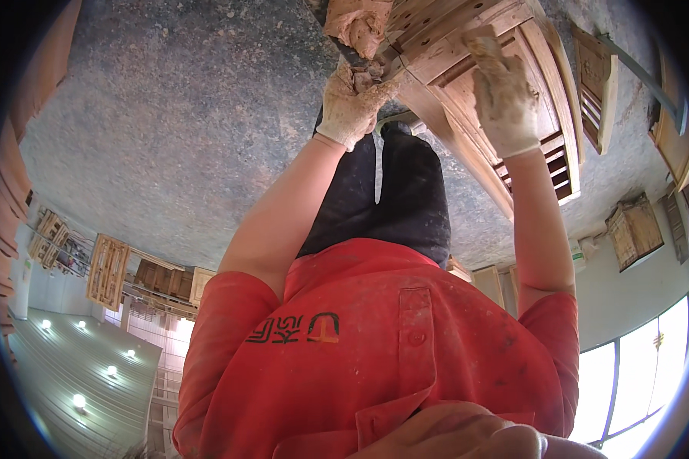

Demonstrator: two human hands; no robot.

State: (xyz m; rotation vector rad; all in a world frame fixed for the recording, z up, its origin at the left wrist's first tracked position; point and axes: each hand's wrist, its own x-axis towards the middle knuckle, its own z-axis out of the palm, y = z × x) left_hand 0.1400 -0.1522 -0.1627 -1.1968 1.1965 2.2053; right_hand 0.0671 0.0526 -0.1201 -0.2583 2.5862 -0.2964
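In a dusty white glove, my left hand [351, 105] grips a putty-smeared tool [364, 75], whose exact form is partly hidden. A lump of tan putty-like material [356, 24] sits just beyond it, over a dark surface. My gloved right hand [504, 99] is raised at the right over a pale wooden furniture piece [459, 107] with panels and slots. Its fingers are blurred and brown at the tips, so I cannot tell whether they hold anything. My legs in dark trousers show between my forearms, below the red shirt.
More wooden pieces lean at the right [595, 92] and far right [634, 229]. Slatted wooden panels [107, 271] stand in the left background, and stacked boards [8, 229] line the left rim. The speckled grey floor [161, 122] spans the left half. Windows and ceiling lights show along the lower edges.
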